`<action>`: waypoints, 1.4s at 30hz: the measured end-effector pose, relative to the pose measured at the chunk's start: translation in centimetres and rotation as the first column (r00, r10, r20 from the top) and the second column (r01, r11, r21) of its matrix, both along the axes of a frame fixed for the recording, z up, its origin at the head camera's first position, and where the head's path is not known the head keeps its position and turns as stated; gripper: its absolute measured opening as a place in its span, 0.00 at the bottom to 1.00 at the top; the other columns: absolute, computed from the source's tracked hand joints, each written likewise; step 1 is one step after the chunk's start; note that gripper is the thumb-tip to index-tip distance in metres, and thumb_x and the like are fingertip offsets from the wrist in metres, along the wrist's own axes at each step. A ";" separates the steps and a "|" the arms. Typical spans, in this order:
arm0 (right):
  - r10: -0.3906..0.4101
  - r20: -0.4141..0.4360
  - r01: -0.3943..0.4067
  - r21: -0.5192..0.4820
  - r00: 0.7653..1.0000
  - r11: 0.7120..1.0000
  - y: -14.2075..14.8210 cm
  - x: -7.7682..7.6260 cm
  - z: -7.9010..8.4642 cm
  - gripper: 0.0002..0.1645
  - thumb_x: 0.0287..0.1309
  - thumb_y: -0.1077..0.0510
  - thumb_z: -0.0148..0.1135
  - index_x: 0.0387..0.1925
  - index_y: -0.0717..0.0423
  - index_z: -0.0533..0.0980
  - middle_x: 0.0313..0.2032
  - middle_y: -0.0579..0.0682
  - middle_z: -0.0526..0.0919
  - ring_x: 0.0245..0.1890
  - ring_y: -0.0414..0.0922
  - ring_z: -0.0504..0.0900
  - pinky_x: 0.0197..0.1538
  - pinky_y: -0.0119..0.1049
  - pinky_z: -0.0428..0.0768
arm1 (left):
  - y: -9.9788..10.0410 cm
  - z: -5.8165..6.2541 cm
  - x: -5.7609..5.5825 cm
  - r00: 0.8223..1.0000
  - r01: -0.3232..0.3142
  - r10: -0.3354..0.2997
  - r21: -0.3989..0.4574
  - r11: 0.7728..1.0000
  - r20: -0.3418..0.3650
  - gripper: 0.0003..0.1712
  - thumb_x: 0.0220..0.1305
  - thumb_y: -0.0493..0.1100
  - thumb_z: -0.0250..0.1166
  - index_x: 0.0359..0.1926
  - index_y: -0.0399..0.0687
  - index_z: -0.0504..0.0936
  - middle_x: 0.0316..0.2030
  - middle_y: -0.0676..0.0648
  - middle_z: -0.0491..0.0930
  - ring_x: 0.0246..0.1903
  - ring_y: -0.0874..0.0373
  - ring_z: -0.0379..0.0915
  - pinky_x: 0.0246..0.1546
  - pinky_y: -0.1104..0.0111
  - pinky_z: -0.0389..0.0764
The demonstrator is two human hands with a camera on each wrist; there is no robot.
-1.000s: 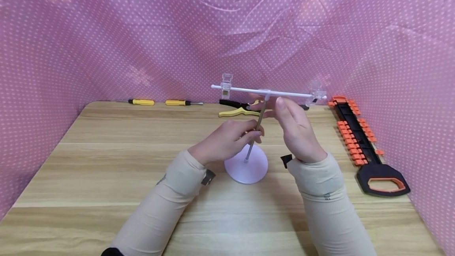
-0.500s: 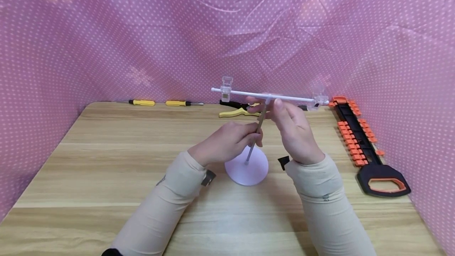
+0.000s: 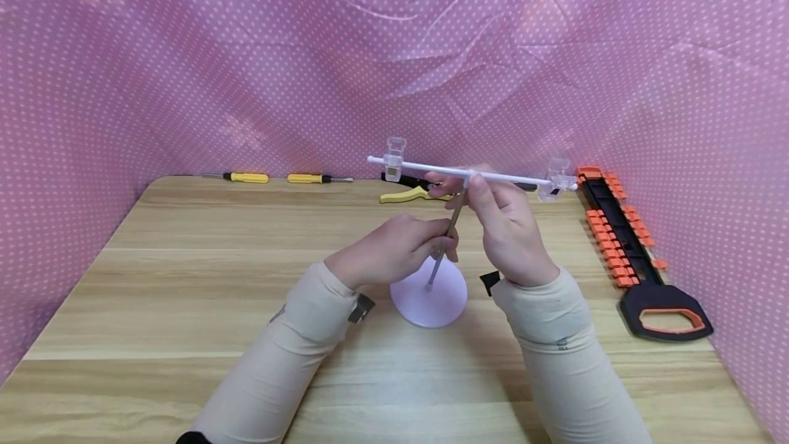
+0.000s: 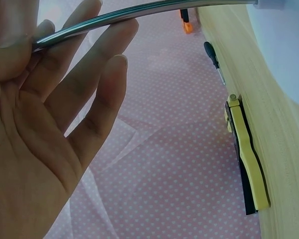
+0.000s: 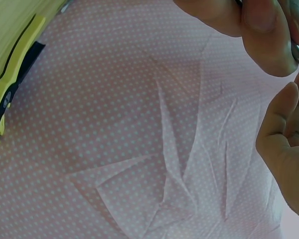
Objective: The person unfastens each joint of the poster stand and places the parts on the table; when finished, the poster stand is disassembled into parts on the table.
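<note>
A small stand has a round white base [image 3: 431,307], a thin metal rod [image 3: 455,214] and a white crossbar [image 3: 425,168] on top. Clear plastic clips [image 3: 394,159] sit near both crossbar ends. The rod leans to the right. My left hand [image 3: 394,245] pinches the rod at mid-height between thumb and fingers; its other fingers spread behind the rod in the left wrist view. Higher up, my right hand [image 3: 514,231] holds the joint under the crossbar, thumb in front and fingers behind. In the right wrist view the right hand [image 5: 289,144] is partly cut off.
Yellow-and-black pliers [image 3: 403,195] lie at the table's back edge, partly behind the right hand. Two yellow-handled screwdrivers [image 3: 248,177] lie to their left. A black holder with orange clips [image 3: 622,225] runs along the right side. Pink dotted cloth [image 3: 308,53] encloses the table.
The crossbar has come slightly lower and to the right, its right end dipping more. My right hand has shifted a little left, its thumb now on the joint. The left hand has barely moved.
</note>
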State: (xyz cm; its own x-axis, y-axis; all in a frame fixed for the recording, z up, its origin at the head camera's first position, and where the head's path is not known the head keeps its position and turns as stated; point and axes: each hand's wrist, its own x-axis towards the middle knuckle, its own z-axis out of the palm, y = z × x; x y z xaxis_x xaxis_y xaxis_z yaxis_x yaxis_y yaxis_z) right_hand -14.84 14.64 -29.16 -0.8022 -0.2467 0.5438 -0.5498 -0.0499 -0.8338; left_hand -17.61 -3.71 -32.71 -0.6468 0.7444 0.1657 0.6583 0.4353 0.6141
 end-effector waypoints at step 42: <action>-0.073 0.009 0.074 -0.015 0.997 0.997 0.1 0.5 0.0 0.13 0.76 0.66 0.56 0.42 0.64 0.87 0.40 0.43 0.90 0.50 0.43 0.87 0.66 0.39 0.80 | 0.0 -0.2 -0.1 1.000 0.010 -0.010 0.011 1.000 0.027 0.10 0.79 0.38 0.57 0.48 0.49 0.86 0.40 0.54 0.92 0.45 0.64 0.86 0.54 0.68 0.83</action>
State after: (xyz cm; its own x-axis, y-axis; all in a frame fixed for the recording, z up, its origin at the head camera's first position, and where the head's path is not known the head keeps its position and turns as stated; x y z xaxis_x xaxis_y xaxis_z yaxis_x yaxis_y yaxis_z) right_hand -14.38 14.74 -29.17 -0.8224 -0.1785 0.5402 -0.5454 -0.0226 -0.8378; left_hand -17.71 -3.73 -32.89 -0.6440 0.7489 0.1564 0.6453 0.4219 0.6369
